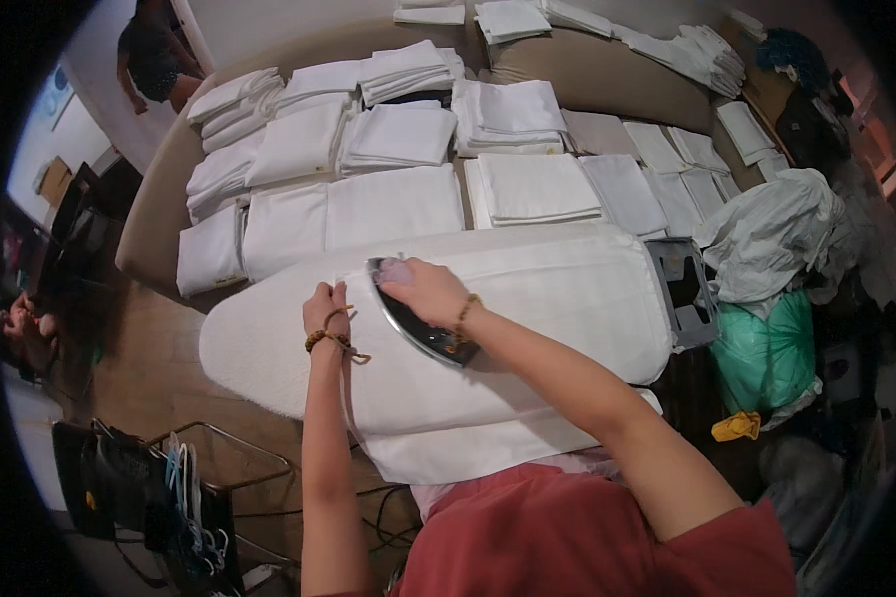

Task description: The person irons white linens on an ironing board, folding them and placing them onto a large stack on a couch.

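My right hand [431,291] grips the handle of a clothes iron [407,321], whose soleplate rests on a white cloth [448,410]. The cloth lies over the right part of a padded ironing board [257,339], and its near edge hangs down towards my body. At the cloth's left edge my left hand [325,307] pinches the fabric between thumb and fingers. The board's rounded, bare end points left. Most of the iron's handle is hidden under my right hand.
Behind the board, a beige sofa [145,216] bears several stacks of folded white cloths [396,205]. A grey iron rest [683,291] adjoins the board's right end. Crumpled white fabric [776,231] tops a green plastic bag [765,351]. Hangers [187,485] hang lower left; a person [157,56] stands upper left.
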A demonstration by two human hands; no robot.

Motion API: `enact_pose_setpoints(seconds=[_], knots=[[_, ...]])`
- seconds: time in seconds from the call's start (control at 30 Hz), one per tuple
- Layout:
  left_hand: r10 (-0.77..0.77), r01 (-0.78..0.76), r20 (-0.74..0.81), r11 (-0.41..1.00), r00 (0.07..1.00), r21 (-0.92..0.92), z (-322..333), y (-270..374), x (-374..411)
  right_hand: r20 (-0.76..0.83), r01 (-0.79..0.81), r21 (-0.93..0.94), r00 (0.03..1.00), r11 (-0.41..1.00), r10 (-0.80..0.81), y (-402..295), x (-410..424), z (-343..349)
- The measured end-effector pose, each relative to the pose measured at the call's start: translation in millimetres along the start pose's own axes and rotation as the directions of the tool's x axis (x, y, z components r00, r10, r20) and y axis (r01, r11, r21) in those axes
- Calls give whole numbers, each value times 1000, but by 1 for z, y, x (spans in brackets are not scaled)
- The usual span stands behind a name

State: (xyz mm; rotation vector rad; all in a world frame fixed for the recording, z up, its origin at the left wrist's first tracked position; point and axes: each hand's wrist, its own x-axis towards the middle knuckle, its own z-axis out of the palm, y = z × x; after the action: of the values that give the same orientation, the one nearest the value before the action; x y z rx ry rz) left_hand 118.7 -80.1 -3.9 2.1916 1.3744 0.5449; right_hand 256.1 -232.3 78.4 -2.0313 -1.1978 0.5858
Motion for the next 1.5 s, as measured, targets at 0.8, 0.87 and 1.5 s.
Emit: enact_pose_setpoints(seconds=[0.8,0.87,1.5], knots=[[75,-76,-50,997,996,-12,3,-4,1,-388,-604,225,664,764,639,206,-133,-241],[71,-74,-38,995,997,-67,1,-1,1,-342,-551,308,697,776,631,193,-141,-233],[27,-13,-103,991,994,134,-26,-13,-116,257,70,-105,966,992,-41,-16,-124,-24]])
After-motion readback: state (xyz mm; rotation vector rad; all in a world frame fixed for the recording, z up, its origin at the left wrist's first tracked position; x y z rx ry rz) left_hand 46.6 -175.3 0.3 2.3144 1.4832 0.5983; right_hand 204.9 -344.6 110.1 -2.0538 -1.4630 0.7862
